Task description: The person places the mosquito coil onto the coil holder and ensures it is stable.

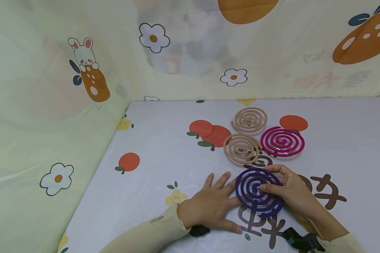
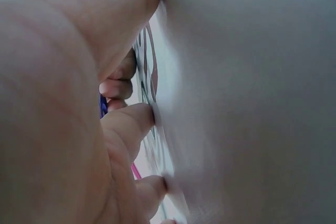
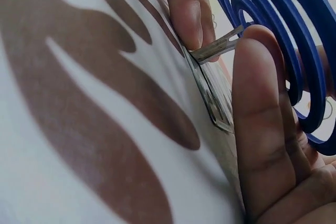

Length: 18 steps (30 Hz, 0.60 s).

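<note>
A dark blue mosquito coil (image 1: 255, 188) is pinched by my right hand (image 1: 296, 189), with the thumb near its centre and the index finger at its far rim. My left hand (image 1: 210, 203) lies spread on the table, its fingers straight, some reaching under the coil's left side. In the right wrist view a thin metal stand (image 3: 218, 48) rises from a flat base on the table, its slotted tip by the coil's centre. Fingertips (image 3: 186, 14) touch the stand near its foot. Whether the coil is seated on it I cannot tell.
Beyond the hands lie two tan mosquito coils (image 1: 249, 119) and a magenta mosquito coil (image 1: 282, 141), close together. Metal glints under the magenta one and the nearer tan one. A printed cloth (image 1: 158, 140) covers the table. Patterned curtains (image 1: 190, 59) hang behind and at the left.
</note>
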Available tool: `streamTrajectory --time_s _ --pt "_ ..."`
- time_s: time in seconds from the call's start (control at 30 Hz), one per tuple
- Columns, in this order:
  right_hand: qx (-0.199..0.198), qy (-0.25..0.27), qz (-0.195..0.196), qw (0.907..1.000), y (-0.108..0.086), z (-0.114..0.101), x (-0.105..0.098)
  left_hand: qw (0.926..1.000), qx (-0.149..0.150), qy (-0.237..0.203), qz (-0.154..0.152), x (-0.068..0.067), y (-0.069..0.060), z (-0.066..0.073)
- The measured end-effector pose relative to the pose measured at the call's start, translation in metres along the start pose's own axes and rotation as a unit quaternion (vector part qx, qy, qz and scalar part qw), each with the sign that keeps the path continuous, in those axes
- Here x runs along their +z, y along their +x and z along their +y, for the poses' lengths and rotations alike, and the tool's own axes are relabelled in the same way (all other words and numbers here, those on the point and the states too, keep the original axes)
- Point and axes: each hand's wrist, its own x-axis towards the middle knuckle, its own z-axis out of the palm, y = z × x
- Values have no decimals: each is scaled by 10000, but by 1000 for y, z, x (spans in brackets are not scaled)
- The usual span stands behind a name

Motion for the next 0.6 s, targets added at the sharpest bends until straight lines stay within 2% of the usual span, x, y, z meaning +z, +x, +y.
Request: streamTrajectory --time_s 0.6 --pt "-114 -553 201 9982 0 -1 3 10000 -15 81 43 0 0 1"
